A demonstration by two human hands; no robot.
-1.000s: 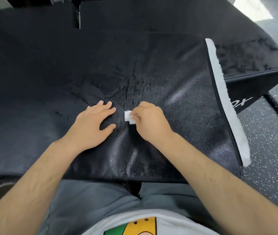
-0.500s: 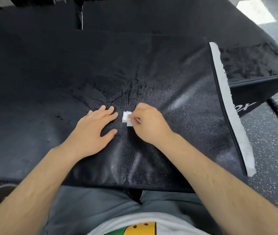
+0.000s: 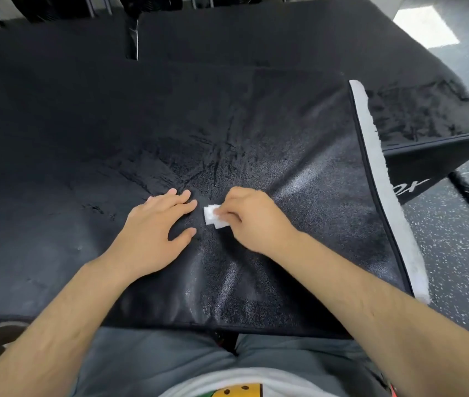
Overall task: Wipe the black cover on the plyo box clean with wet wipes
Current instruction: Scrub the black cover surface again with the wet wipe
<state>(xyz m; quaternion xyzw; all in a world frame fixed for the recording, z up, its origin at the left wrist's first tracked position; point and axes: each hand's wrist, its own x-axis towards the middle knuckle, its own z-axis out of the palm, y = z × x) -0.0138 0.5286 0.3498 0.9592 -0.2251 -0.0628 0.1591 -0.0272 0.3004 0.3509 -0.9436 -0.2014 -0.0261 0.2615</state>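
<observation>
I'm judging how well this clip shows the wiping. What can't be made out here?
Head view only:
- wet wipe: mostly hidden under the right hand; only a corner shows.
- black cover beneath the left hand: hidden by the palm.
- white lettering at right: partly hidden by the cover's white edge, unreadable.

Speckled grey floor [image 3: 456, 242] on R w/ bright light patch [image 3: 425, 27], rack legs [image 3: 91, 6] behind

The wet wipe [image 3: 212, 215] lies on the cover [image 3: 285, 156]; left hand [image 3: 153, 239] flat at its 9 o'clock, right hand [image 3: 253, 222] pinching it from 3 o'clock, floor [image 3: 456, 253] farther that way.
</observation>
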